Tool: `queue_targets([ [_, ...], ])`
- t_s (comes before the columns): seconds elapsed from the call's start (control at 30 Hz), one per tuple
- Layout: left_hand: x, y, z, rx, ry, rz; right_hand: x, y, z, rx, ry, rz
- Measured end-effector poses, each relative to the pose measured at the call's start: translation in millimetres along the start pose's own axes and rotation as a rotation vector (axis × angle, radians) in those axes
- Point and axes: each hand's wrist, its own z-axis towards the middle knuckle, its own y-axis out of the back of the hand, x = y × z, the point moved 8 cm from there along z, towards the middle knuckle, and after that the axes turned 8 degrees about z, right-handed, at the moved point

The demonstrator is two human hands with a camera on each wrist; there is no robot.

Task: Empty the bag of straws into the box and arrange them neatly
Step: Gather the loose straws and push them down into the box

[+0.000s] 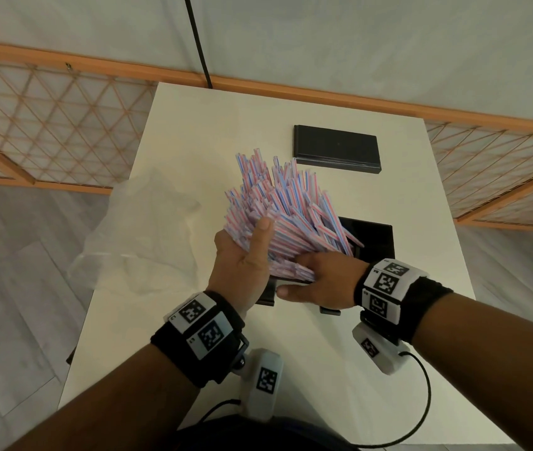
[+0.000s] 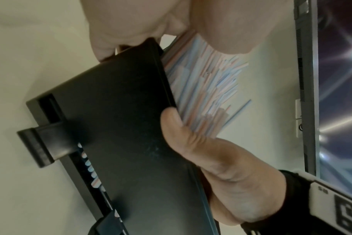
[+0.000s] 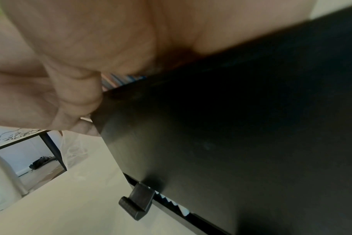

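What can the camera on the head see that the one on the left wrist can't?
Only the head view shows the empty plastic bag, the black lid lying apart on the table, and how the straws fan out. Only the left wrist view shows the box's outer wall and clips. Both show the left hand and right hand holding the straws at the box.

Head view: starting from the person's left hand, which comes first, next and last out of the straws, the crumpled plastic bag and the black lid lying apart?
1. The straws: held right in the left hand, above the box.
2. The plastic bag: crumpled on the table, just left of that hand.
3. The black lid: flat near the table's far edge, beyond the straws.
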Motion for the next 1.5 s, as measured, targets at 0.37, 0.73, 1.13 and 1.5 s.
queue_targets([
  [0.37, 23, 6, 15, 0.029, -0.037, 0.085, 10, 12, 9, -0.222, 0.098, -0.005],
  [0.73, 9, 0, 7, 0.106, -0.070, 0.126, 20, 17, 0, -0.299, 0.214, 0.150],
  [1.13, 7, 3, 2, 0.139, 0.005, -0.178, 1, 19, -16, -0.225, 0.133, 0.053],
  [1.5, -1, -6, -5, 0.184, 0.032, -0.171, 18, 7, 1, -0.154, 0.160, 0.030],
])
